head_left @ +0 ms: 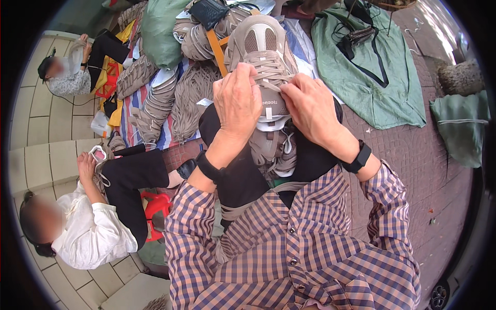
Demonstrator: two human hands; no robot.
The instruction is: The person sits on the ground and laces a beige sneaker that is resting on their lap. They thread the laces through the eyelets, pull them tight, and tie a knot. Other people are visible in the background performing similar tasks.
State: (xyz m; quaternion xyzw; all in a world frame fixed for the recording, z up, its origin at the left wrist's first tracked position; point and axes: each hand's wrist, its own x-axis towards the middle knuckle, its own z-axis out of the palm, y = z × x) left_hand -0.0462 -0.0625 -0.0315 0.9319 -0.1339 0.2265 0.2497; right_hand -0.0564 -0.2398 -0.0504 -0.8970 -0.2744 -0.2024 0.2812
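A grey-beige sneaker (263, 41) rests over my lap with its toe pointing away from me. Flat beige shoelaces (267, 70) criss-cross its front. My right hand (313, 106) pinches a shoelace at the right row of eyelets, near the tongue. On the other side, my left hand (235, 99) is closed with curled fingers against the left eyelet edge; its own fingers hide what they grip. Below the tongue, more grey sneakers (274, 150) lie between my legs, partly covered by the upper shoe.
Sneakers (155, 111) and a heap of loose laces (194, 98) lie on a striped sheet at left. A green sack (164, 31) stands behind them. At right spreads a green cloth (361, 67) with a black strapped bag (359, 36). Two people sit at left, one handling a shoe (98, 153).
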